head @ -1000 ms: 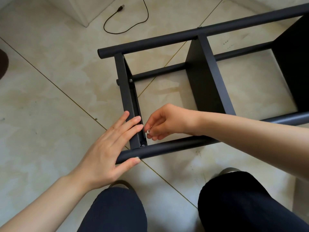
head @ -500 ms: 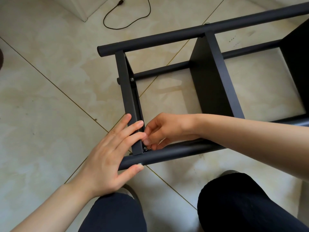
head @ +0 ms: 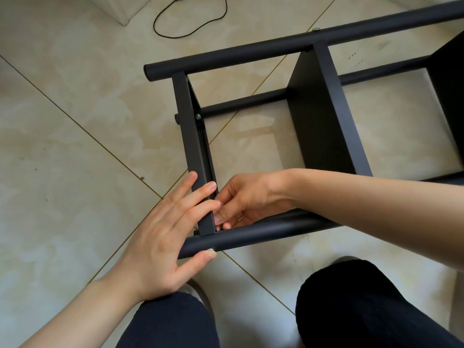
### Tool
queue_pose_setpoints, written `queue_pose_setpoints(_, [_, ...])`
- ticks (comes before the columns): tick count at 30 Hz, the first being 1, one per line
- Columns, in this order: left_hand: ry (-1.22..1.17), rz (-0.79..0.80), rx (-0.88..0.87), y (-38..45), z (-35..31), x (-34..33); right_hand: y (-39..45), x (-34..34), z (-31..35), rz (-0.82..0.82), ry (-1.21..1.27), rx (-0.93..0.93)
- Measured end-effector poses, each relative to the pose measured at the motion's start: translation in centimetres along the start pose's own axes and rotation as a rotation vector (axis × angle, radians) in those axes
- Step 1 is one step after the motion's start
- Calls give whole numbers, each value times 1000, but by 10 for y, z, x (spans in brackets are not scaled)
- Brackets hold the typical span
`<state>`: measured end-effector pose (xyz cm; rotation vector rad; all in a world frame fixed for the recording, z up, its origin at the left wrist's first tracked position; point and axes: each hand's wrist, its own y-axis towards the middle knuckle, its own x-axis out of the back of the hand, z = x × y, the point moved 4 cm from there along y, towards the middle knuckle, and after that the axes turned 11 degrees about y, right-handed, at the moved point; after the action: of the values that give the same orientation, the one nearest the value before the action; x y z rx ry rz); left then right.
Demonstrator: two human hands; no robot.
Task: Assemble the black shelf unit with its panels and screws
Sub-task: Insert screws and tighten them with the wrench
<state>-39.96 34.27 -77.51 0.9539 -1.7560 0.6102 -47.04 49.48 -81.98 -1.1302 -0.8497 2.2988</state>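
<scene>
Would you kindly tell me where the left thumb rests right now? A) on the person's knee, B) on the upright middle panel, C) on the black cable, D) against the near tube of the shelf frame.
D: the left hand lies with straight fingers across the end crossbar and its thumb tip touching the near tube.

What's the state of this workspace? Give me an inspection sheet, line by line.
Surface: beige tiled floor, stained.
Job's things: black shelf unit lying on its side; end panel between the tubes; screw already in its far corner.
Clutter: nothing seen.
Hands: left hand lies flat on the end panel, thumb on the near tube; right hand pinches at the near corner, screw hidden.
Cables: black cable loose on the floor.
Surroundings: white corner; the person's knees.
</scene>
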Motion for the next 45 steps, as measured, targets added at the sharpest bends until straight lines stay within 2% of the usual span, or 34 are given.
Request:
queue_pose_setpoints(24, [-22, -33, -13, 0, 2, -3, 3, -1, -7, 83, 104, -112])
queue_pose_setpoints(34, [-35, -37, -10, -1, 2, -4, 8, -5, -8, 8, -33, -144])
queue_pose_setpoints(45, [-29, -33, -5, -1, 1, -2, 4, -3, -4, -10, -108, -97])
